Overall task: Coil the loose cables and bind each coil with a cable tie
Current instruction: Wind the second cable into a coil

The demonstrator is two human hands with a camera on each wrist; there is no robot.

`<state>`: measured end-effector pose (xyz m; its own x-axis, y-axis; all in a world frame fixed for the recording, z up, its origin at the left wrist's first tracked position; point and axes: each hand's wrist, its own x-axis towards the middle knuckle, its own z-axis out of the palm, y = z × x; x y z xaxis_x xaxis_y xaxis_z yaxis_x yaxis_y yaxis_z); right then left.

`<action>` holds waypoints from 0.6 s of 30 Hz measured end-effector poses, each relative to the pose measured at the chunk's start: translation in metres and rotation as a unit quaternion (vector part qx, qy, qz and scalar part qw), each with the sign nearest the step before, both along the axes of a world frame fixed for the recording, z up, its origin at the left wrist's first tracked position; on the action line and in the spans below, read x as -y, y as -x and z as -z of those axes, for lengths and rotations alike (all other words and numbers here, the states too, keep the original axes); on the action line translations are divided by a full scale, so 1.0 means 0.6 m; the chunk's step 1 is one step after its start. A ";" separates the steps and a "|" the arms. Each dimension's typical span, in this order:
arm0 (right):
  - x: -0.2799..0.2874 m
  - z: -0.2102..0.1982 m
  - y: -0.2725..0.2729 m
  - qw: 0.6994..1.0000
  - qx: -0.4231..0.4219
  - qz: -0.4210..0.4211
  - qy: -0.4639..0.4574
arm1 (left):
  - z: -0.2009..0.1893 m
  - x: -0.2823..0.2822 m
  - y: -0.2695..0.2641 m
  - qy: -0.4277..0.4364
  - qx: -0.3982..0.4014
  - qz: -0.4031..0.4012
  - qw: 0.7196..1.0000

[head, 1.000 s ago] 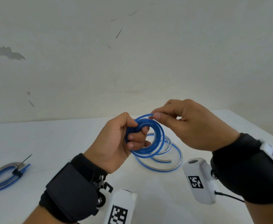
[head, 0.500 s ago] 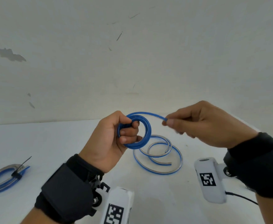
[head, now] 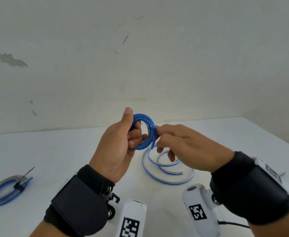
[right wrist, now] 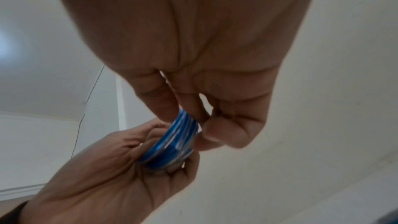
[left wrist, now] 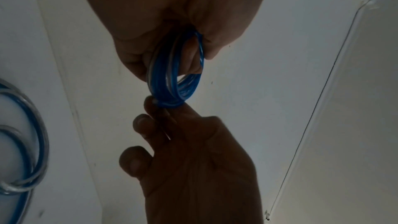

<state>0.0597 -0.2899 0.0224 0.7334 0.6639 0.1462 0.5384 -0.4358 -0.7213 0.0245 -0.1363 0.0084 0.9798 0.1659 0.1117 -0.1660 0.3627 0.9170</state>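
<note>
A blue cable coil point(head: 149, 127) is held upright above the white table point(head: 54, 151). My left hand point(head: 123, 141) grips its left side, fingers curled through the ring and thumb pointing up. My right hand point(head: 179, 142) pinches the coil's right edge, where a short cable end point(head: 153, 144) hangs down. The left wrist view shows the coil point(left wrist: 172, 81) between both hands, and in the right wrist view the coil point(right wrist: 178, 135) sits pinched between thumb and fingers. Under the hands, a loose blue and silver cable point(head: 167, 170) lies in curls on the table.
A bound blue and silver coil point(head: 6, 190) with a black cable tie point(head: 21, 183) lies at the table's left edge. The wall stands close behind the table. Wrist cameras with printed markers hang below both wrists, and a thin black wire point(head: 232, 224) trails at lower right.
My right hand has brought the free cable end back onto the coil and now pinches its right edge. The left hand has lifted the coil slightly, thumb raised.
</note>
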 end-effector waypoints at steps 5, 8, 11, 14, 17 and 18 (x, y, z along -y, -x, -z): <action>-0.013 0.005 -0.004 0.996 0.072 0.034 -0.046 | -0.002 0.003 0.002 0.036 0.039 0.036 0.998; -0.006 0.004 -0.009 0.991 0.095 0.050 -0.081 | 0.004 0.002 0.002 -0.036 0.027 0.027 0.999; 0.000 0.002 -0.010 0.985 0.131 0.058 -0.098 | 0.002 -0.001 0.003 -0.092 -0.004 0.032 0.995; -0.001 0.006 -0.010 0.982 0.163 0.063 -0.075 | -0.002 -0.006 0.002 -0.091 -0.015 0.025 0.995; -0.005 0.011 -0.005 0.979 0.191 0.051 -0.041 | -0.002 -0.009 0.002 -0.079 -0.004 0.010 0.997; -0.007 0.012 -0.004 0.978 0.200 0.045 -0.031 | -0.001 -0.009 0.003 -0.070 -0.002 0.006 0.998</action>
